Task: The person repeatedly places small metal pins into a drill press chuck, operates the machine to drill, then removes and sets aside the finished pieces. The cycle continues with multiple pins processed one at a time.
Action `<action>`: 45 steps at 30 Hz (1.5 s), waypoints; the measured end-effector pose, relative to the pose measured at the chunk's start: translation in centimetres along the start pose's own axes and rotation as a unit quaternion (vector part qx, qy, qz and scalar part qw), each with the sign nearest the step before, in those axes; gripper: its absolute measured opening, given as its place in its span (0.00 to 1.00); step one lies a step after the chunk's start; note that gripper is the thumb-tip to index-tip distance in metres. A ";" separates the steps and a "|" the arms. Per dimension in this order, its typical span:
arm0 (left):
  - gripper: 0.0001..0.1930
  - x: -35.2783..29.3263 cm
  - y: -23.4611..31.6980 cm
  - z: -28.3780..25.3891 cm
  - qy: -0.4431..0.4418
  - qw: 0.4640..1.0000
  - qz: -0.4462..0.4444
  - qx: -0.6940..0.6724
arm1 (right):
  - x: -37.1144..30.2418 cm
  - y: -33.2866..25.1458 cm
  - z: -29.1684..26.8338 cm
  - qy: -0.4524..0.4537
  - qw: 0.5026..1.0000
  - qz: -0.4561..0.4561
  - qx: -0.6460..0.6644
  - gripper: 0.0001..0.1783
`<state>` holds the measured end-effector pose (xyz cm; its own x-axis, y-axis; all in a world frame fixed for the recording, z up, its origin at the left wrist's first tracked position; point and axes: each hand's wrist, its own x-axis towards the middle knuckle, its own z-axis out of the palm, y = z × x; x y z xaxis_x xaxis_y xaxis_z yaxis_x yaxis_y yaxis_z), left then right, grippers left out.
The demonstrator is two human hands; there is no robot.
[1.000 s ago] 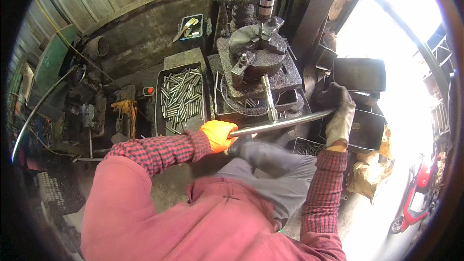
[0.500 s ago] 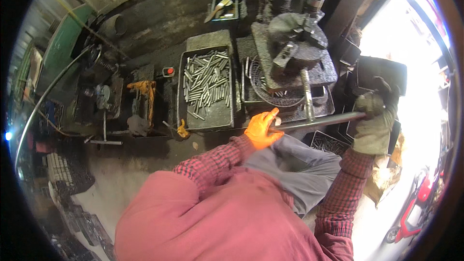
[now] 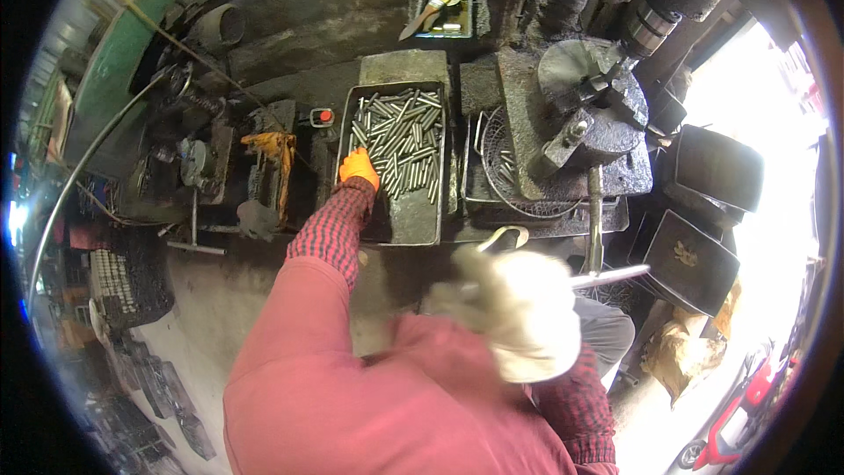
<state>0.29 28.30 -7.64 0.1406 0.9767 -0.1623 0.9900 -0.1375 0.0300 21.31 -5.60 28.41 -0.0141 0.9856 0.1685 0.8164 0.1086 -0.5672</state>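
Observation:
My left hand (image 3: pixel 359 169), in an orange glove, reaches into a metal tray (image 3: pixel 413 227) at its left side. Its fingers are bunched against the short metal pins (image 3: pixel 400 136) heaped there; whatever they grip is hidden. Close to my body, my right hand (image 3: pixel 532 317) is a pale, motion-smeared glove whose fingers cannot be made out. A curved yellowish piece (image 3: pixel 505 237) shows just beyond that glove. Behind it, a metal bar (image 3: pixel 615 276) crosses the end of an upright handle (image 3: pixel 595 220) on the chuck (image 3: pixel 585 79).
Right of the tray, a round wire basket (image 3: pixel 497 158) holds more pins beneath the chuck's plate. A brush (image 3: pixel 429 13) lies across a small box at the back. Dark bins (image 3: pixel 686 264) stand at right; a T-handled tool (image 3: pixel 195 227) is at left.
My left hand has gone from the bar's end leftward into the tray of pins. My right hand has left the bar's right end and swung in toward my body. The view has shifted.

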 end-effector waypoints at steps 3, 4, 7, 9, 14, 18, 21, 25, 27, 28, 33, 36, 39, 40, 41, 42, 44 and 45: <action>0.16 3.6 1.3 -0.3 -0.033 0.999 0.005 -0.029 | 0.9 2.4 6.4 -0.029 0.952 0.016 -0.303 0.03; 0.16 4.4 2.1 -0.3 -0.041 0.998 -0.016 -0.052 | 0.1 4.0 7.8 -0.023 0.894 0.001 -0.448 0.03; 0.19 5.7 4.1 -0.3 -0.099 0.994 -0.011 -0.040 | -3.9 10.5 8.8 -0.034 0.964 0.114 -0.240 0.09; 0.22 5.7 4.9 -0.1 -0.138 0.990 -0.033 -0.016 | -8.2 14.0 5.7 0.071 0.972 0.209 0.076 0.20; 0.20 3.9 4.3 1.7 -0.072 0.993 -0.052 -0.076 | -14.1 13.4 -3.2 0.081 0.846 0.474 0.230 0.51; 0.20 1.2 4.8 -0.6 -0.028 0.933 0.006 -0.358 | -12.1 9.4 -4.8 0.298 0.776 0.339 0.441 0.64; 0.14 -1.9 7.4 -8.1 -0.044 0.840 0.171 -0.513 | -9.4 6.0 -4.8 0.392 0.831 0.204 0.339 0.63; 0.11 -4.9 14.7 -22.3 0.080 0.740 0.380 -0.549 | -6.2 1.2 -4.6 0.155 0.939 0.109 0.287 0.50; 0.11 -6.5 19.9 -26.9 -0.018 0.621 0.392 -0.678 | -4.5 0.9 -3.4 0.077 0.994 -0.068 0.023 0.49; 0.12 -6.7 22.4 -28.7 -0.079 0.598 0.380 -0.701 | -4.2 1.3 -2.5 0.037 0.995 -0.084 -0.050 0.46; 0.09 -7.4 31.5 -30.2 -0.141 0.598 0.327 -0.718 | -10.0 7.6 1.0 0.212 0.954 0.189 0.090 0.40; 0.07 -7.7 33.5 -29.7 -0.132 0.610 0.335 -0.706 | -15.2 11.3 0.5 0.228 0.911 0.338 0.066 0.36; 0.07 -8.4 33.8 -29.9 -0.085 0.686 0.387 -0.611 | -16.5 12.2 -0.3 0.414 0.848 0.280 0.176 0.31; 0.08 -8.6 33.7 -30.1 -0.061 0.716 0.404 -0.566 | -16.4 11.8 -0.7 0.434 0.818 0.318 0.203 0.30; 0.10 -8.8 33.7 -30.5 -0.094 0.734 0.400 -0.540 | -16.2 11.2 -1.2 0.464 0.806 0.323 0.176 0.30; 0.13 -8.9 33.6 -30.9 0.077 0.783 0.473 -0.398 | -16.0 10.4 -1.7 0.472 0.779 0.383 0.151 0.27; 0.16 -9.2 33.6 -31.5 0.006 0.800 0.458 -0.388 | -16.1 8.9 -2.9 0.504 0.782 0.353 0.094 0.26; 0.16 -9.3 33.6 -31.8 -0.021 0.805 0.450 -0.387 | -16.3 8.5 -3.4 0.527 0.811 0.252 0.026 0.27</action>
<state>32.03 19.82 26.25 0.8143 0.5309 0.2346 0.1898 -0.6255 0.7568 30.46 -21.16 23.58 0.8378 0.2519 0.4844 0.5391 -0.2409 -0.8071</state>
